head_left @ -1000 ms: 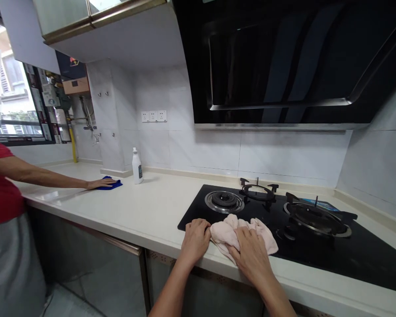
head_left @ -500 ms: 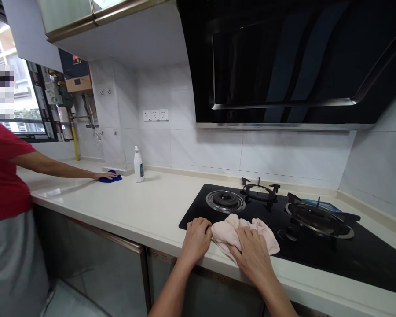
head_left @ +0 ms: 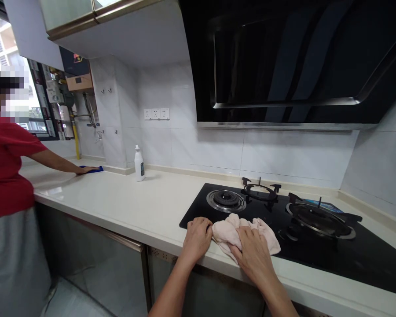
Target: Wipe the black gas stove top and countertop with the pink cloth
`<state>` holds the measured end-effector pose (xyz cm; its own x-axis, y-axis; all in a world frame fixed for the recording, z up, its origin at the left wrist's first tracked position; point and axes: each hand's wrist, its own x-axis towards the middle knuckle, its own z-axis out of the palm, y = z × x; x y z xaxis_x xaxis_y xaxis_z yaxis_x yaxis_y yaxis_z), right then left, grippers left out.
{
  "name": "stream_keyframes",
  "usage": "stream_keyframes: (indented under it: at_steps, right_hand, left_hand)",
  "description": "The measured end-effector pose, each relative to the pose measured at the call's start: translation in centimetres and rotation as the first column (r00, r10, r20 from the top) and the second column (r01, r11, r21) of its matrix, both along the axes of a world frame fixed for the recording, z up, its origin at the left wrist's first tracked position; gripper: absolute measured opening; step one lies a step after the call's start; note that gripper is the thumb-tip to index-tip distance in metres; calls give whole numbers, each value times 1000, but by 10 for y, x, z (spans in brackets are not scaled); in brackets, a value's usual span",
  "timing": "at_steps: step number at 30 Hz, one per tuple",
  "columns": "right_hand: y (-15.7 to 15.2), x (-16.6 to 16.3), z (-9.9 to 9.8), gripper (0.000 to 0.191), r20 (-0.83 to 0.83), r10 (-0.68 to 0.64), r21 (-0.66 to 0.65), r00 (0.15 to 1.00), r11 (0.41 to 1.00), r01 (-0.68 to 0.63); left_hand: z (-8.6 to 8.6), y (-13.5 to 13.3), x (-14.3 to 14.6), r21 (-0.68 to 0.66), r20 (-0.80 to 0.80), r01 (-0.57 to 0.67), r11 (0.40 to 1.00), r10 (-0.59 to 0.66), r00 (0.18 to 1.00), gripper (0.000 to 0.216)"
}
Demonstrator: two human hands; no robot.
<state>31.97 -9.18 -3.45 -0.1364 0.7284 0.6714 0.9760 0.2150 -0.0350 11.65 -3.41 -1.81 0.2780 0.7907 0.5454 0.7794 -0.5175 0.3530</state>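
A crumpled pale pink cloth (head_left: 227, 232) lies over the front edge of the black gas cooktop (head_left: 317, 253) and partly on the counter. My right hand (head_left: 253, 253) is on top of it, fingers pressed into the folds and thumb against its near side. Left of the cloth, my left hand (head_left: 198, 237) rests on the cooktop's front left edge, palm down. Its fingers are bent but not wrapped round anything, and the thumb side touches or nearly touches the cloth. The left burner (head_left: 226, 200) is just beyond my hands, without a pan support on it.
A pan support (head_left: 260, 192) stands behind the left burner; another sits upon the right burner (head_left: 320, 219). A white bottle (head_left: 139, 165) stands near the wall. At left, a person in a red top (head_left: 6, 163) reaches along the counter (head_left: 119, 198) with a blue cloth (head_left: 95, 169). A black range hood (head_left: 284, 66) overhangs.
The other person's hand and blue cloth have slid left along the counter, away from the bottle. My hands and the pink cloth are practically still.
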Motion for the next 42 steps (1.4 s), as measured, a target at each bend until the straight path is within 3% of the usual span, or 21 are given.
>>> stream_keyframes:
  at_steps: [42]
  right_hand:
    - [-2,0,1,25,27,-7,11,1000,1000,6]
  left_hand:
    - [5,-3,1,-14,-23,-5,1000,4,1000,23]
